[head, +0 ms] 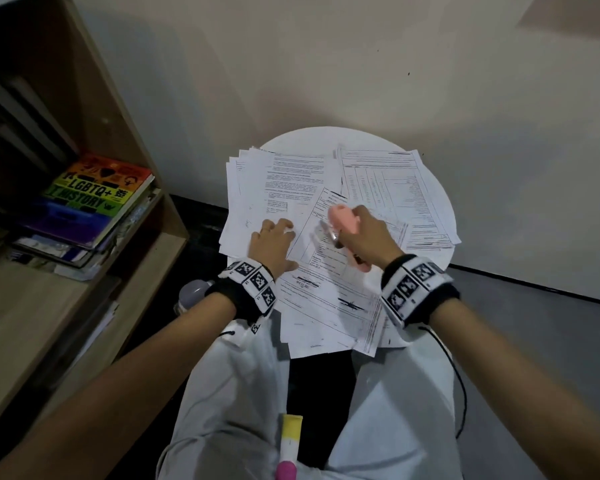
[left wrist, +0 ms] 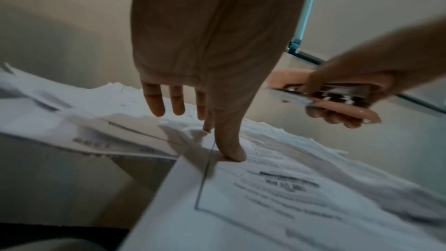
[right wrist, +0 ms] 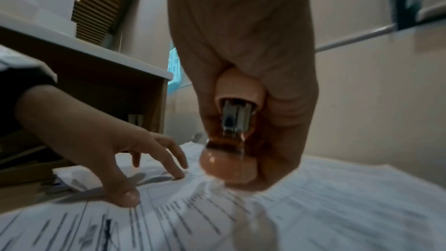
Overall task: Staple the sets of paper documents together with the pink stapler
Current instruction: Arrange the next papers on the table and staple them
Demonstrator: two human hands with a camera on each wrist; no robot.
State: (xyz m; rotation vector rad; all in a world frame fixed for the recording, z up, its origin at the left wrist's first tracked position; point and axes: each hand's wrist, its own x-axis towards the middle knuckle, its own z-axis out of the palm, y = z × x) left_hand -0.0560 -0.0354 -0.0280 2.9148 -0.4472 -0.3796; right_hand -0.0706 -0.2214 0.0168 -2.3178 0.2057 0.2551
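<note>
Pink plastic marks the centre of this scene: the pink stapler [head: 343, 225] is clenched in the person's right hand [head: 368, 237], fingers wrapped round its body, and is held in the air above the paper documents [head: 326, 237] with its metal mouth visible and nothing between the plates. The left hand [head: 272, 244] is spread, fingers relaxed, its thumb [left wrist: 233, 148] pressing down on a tilted printed sheet [head: 329, 244] that lies on top of the heap near the middle of the round white table [head: 444, 209]. Loose pages fan out in at least 3 overlapping piles, edges uneven, some hanging over the table's near rim. No staple can be made out in any corner, though the print is too blurred to be sure. The job appears to be at an early stage: a set is being pinned or gathered, the stapler is ready but not yet applied, and most of the sorting and fastening seems left to do. A wooden bookshelf [head: 125, 161] stands at the left.
</note>
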